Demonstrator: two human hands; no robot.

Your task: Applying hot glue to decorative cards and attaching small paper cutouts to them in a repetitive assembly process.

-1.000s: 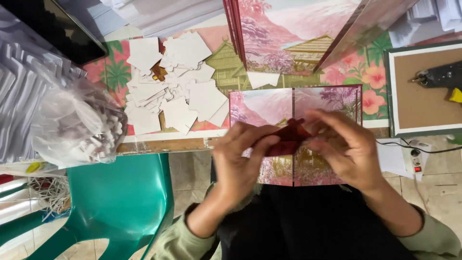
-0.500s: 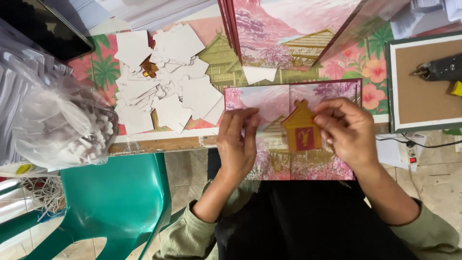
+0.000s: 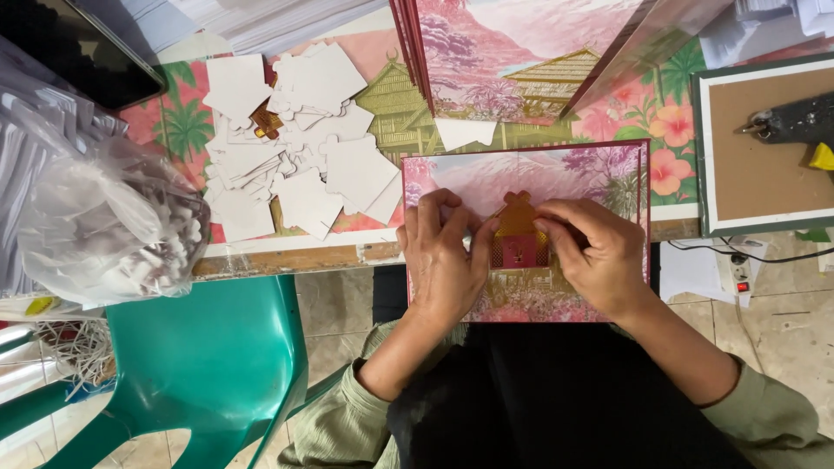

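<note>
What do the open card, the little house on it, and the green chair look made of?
Card: looks like printed paper or thin card, fairly matte; it lies flat with a centre fold. Little house, pressed between the left hand and the right hand: thin cut card, gold roof, possibly foil. Chair: moulded plastic, smooth with a soft sheen.
</note>
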